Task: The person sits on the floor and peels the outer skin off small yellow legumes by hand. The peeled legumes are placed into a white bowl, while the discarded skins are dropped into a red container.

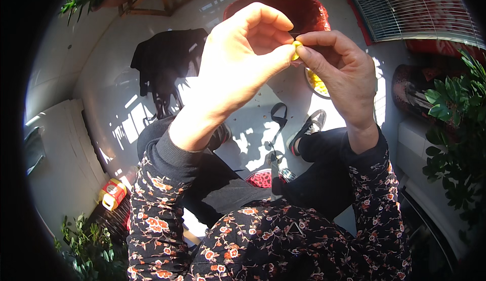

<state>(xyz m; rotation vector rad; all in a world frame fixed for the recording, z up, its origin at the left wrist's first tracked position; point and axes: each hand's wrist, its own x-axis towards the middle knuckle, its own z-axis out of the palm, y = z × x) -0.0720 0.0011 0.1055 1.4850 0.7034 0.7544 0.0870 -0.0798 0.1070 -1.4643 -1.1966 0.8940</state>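
Between the fingertips of both hands is a small yellow piece [295, 50], too small to name with certainty. My left hand [235, 59], in bright sunlight, pinches it from the left with thumb and fingers. From the right, my right hand [341, 68] grips it between thumb and forefinger. Behind and partly below the hands stands a red tub [265, 0], apparently lined with a red plastic bag; the hands hide part of it. A round bowl [322, 96] holding yellow pieces [318, 83] sits lower down, partly covered by my right hand.
A dark cloth [171, 49] drapes over something on the left. A wire rack [414, 11] stands at upper right, leafy plants [448, 140] at right. A black strap [279, 119] hangs before me. Small crumbs [264, 116] dot the floor. A yellow jug [112, 194] stands at lower left.
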